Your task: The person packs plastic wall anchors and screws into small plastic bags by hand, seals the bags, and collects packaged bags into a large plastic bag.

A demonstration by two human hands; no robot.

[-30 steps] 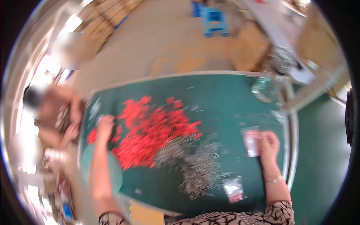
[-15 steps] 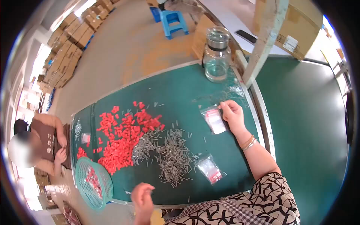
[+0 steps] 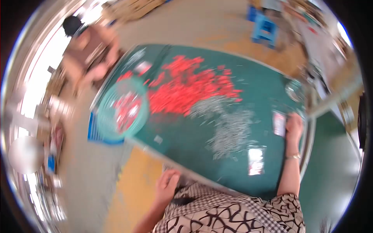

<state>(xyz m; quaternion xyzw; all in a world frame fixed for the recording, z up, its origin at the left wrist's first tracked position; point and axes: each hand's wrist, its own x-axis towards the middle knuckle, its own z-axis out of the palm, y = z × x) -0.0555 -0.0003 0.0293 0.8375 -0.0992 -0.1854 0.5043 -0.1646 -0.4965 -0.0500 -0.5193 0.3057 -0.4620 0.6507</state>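
My right hand [image 3: 295, 125] rests at the table's right side, its curled fingers at the edge of a stack of small clear zip bags [image 3: 279, 123] with a red strip; blur hides the exact grip. Off the near table edge, in front of my body, my left hand [image 3: 168, 184] is loosely closed, with nothing visible in it. Another bag packet [image 3: 256, 160] lies flat nearer to me. Grey metal pins [image 3: 232, 132] form a loose heap mid-table. Beyond and left of them spread many red plastic pieces [image 3: 182, 87].
A green mesh basket [image 3: 103, 116] holding filled bags stands at the table's left corner, above a blue crate [image 3: 95, 132]. A glass bottle [image 3: 294, 91] stands at the far right. A co-worker [image 3: 91, 50] sits at the left end. A blue stool [image 3: 265, 31] is beyond.
The view has swung left, so the table appears shifted to the right and blurred. My left hand has drawn in and curled closed. My right hand stays beside the zip bags.
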